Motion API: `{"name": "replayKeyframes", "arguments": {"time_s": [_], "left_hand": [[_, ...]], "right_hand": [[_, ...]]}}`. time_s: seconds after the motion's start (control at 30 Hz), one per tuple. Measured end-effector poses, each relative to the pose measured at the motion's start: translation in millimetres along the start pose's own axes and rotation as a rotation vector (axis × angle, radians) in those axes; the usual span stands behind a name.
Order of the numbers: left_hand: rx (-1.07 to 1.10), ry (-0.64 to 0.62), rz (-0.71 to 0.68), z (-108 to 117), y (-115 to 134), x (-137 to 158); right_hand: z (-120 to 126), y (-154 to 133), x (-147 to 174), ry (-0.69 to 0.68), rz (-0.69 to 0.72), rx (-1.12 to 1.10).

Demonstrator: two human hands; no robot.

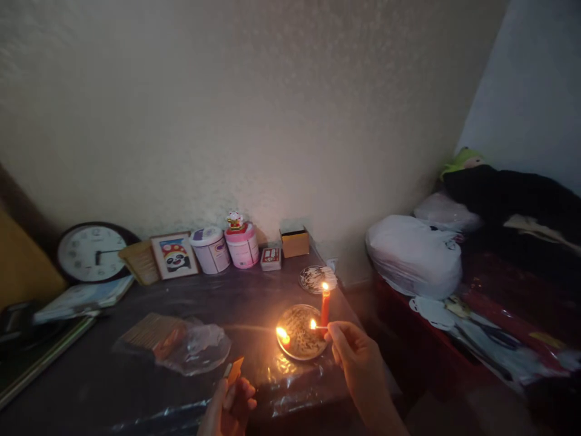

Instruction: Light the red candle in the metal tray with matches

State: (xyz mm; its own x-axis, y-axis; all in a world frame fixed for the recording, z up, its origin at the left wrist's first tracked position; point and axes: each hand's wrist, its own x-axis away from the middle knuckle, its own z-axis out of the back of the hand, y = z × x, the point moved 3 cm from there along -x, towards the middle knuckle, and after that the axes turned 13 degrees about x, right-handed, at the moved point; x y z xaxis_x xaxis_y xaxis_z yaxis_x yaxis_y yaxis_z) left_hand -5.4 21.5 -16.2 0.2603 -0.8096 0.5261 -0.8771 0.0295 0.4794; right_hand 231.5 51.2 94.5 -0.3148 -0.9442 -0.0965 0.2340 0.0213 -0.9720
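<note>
Brass plate (295,345) holding red candle (325,307), lit match (319,327) beside

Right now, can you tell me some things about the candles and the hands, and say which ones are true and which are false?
1. The tall red candle is lit. True.
2. The right hand holds a burning match. True.
3. The left hand is empty. False: its fingers hold a small matchbox.
4. The clock hangs on the wall. False: it leans on the table.
5. The round plate holds only one flame. False: a low flame burns there too.
</note>
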Motion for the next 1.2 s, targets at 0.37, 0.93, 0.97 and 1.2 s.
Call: {"name": "replayKeyframes", "arguments": {"time_s": [0.37, 0.93, 0.97, 1.2], "left_hand": [[0.071, -0.061, -0.217, -19, 0, 29], [0.097, 0.022, -0.214, -14, -6, 6], [0.102, 0.024, -0.216, -14, -5, 7], [0.115, -0.065, -0.221, -19, 2, 21]], "right_hand": [[40, 1, 18, -0.192, 0.094, -0.231], [30, 21, 12, -0.279, -0.094, 0.064], [28, 22, 14, -0.302, -0.136, 0.008], [19, 21, 20, -0.233, 0.051, 0.231]]}}
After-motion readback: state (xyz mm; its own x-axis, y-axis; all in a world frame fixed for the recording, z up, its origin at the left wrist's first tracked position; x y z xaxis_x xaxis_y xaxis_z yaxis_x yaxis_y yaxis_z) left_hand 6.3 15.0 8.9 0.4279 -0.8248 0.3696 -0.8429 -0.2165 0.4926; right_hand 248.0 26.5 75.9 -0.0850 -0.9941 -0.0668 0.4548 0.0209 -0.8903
